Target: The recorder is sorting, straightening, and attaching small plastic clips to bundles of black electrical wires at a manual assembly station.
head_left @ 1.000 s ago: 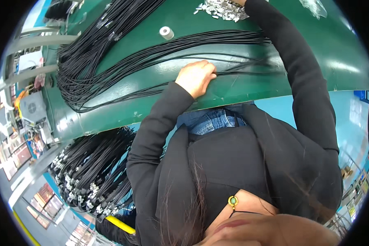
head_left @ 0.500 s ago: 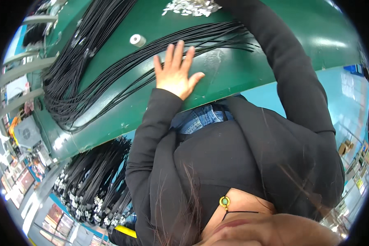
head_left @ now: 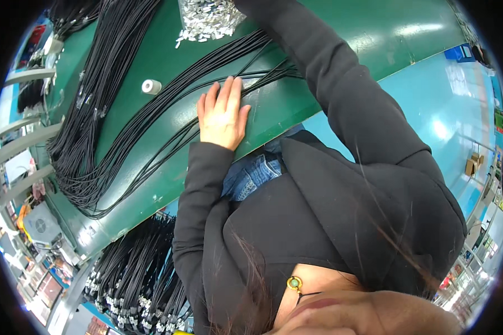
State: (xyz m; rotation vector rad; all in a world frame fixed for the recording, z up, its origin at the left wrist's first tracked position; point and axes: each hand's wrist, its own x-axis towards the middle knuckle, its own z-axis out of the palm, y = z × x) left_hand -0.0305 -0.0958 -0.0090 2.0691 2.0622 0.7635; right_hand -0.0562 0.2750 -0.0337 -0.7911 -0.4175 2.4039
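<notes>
The green surface [head_left: 385, 39] carries black cables [head_left: 114, 61] looping from upper left toward centre, small silvery pieces [head_left: 207, 22] at top centre, and a white roll [head_left: 151, 87] left of centre.

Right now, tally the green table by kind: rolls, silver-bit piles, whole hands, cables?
White roll: 1
Silver pile: 1
Left hand: 1
Black cables: overlap too much to count
Total: 3, cables excluded

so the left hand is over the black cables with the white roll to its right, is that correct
Not quite: the head view shows the left hand over the black cables with the white roll to its left, not its right.
</notes>
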